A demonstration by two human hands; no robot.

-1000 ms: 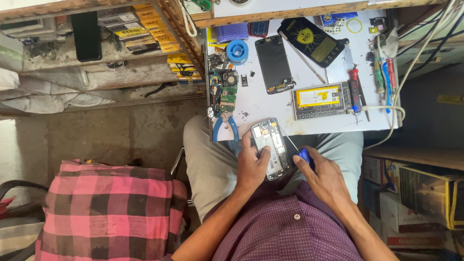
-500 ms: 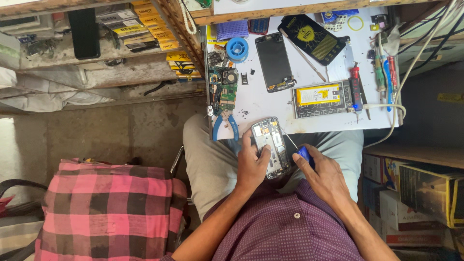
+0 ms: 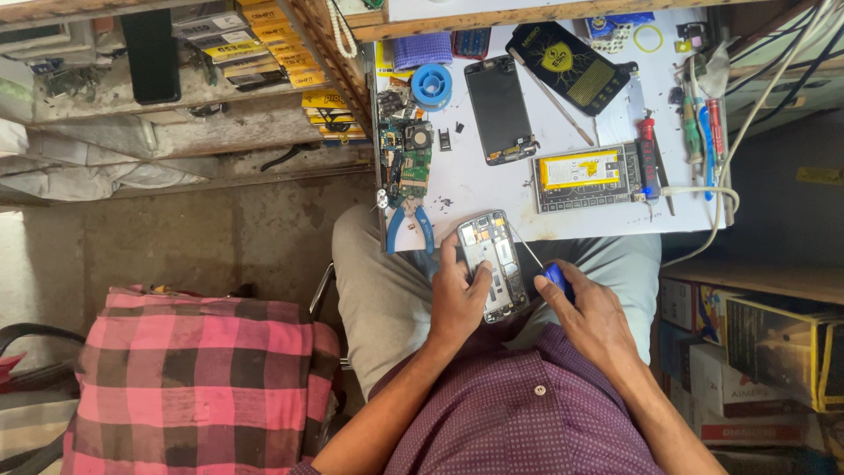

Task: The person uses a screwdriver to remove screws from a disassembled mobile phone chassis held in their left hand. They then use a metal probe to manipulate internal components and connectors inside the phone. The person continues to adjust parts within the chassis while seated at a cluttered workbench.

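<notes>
1. Fingers of the left hand [image 3: 457, 295] curl around the opened phone [image 3: 494, 264], thumb lying across its exposed inside, clamping it over the person's lap.
2. The right hand [image 3: 591, 310] is closed on a blue-handled screwdriver [image 3: 552, 274], whose thin shaft slants up toward the phone's right edge.
3. The phone sits just below the near edge of the white worktable [image 3: 475, 189], overlapping it slightly.
4. On the table, just above the phone, lie blue-handled pliers [image 3: 409, 230] to the left and a phone frame with a yellow battery [image 3: 585, 174] to the right.
5. Farther up the table lie a green circuit board [image 3: 413, 163], a dark screen panel [image 3: 498, 110] and a blue solder spool [image 3: 432, 85].
</notes>
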